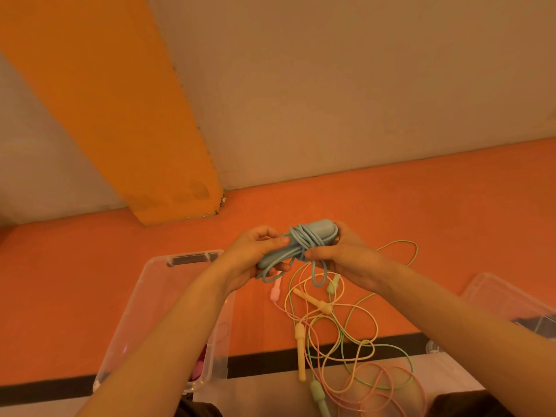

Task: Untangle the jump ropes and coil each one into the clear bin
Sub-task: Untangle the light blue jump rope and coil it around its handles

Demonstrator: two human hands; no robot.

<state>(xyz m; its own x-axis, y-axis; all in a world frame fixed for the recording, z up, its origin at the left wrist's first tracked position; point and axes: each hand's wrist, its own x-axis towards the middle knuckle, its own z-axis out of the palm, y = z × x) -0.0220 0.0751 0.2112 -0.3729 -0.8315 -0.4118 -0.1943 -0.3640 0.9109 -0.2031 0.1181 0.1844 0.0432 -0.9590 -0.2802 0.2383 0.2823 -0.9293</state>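
Blue jump rope (296,245) sits bundled between both hands above the orange floor (421,212), its cord wound around its two handles. My left hand (255,254) curls its grip around the lower handle end; my right hand (337,254) pinches the wraps at the upper end, thumb on the cord. One loop hangs loose below the bundle.

Handling judgement: cord looks thin, soft and springy, light in weight; the wraps will likely slacken if released. Handles look stiff and smooth, the best place to hold. I would keep pressure on the wraps until the bundle is down in the clear bin (156,284), which lies on the floor just left of my left forearm, something pink inside it near the bottom edge.

Count: one blue rope in hand. On the floor, a tangle (346,341) of yellow, green and pink cords, so three ropes by colour. Handles seen there: two yellow, two green, one pink; the second pink I cannot find. A second clear container (511,296) lies at the right edge.
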